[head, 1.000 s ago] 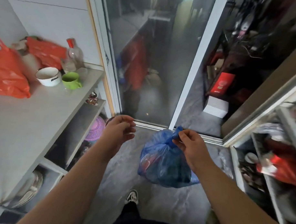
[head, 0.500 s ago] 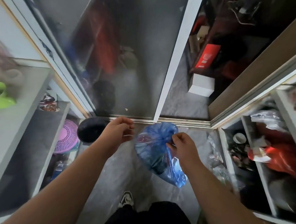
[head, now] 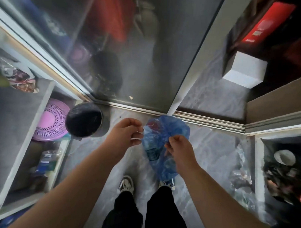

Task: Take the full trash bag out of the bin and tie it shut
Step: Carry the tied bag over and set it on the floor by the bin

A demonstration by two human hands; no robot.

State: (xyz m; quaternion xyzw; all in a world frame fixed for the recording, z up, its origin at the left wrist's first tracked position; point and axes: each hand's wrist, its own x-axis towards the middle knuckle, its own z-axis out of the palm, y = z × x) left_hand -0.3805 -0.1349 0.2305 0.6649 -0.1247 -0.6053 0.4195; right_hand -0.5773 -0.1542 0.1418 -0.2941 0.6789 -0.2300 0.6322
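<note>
A full blue trash bag (head: 164,140) hangs in front of me above the grey floor, out of the bin. My right hand (head: 177,149) pinches its gathered top from the right side. My left hand (head: 127,131) sits just left of the bag with fingers curled, touching or nearly touching its edge; I cannot tell whether it grips plastic. The round bin (head: 84,121), lined in black, stands on the floor to the left, by the shelf unit.
A white shelf unit (head: 44,110) at the left holds a pink perforated basket (head: 50,120). A glass sliding door (head: 131,53) and its metal track (head: 206,119) lie ahead. Shelves with clutter (head: 284,166) stand at the right. My two feet (head: 126,183) are below the bag.
The view has tipped downward, bringing the bin and my feet into sight. The bag has come lower and closer to my body, and my left hand has closed in on it.
</note>
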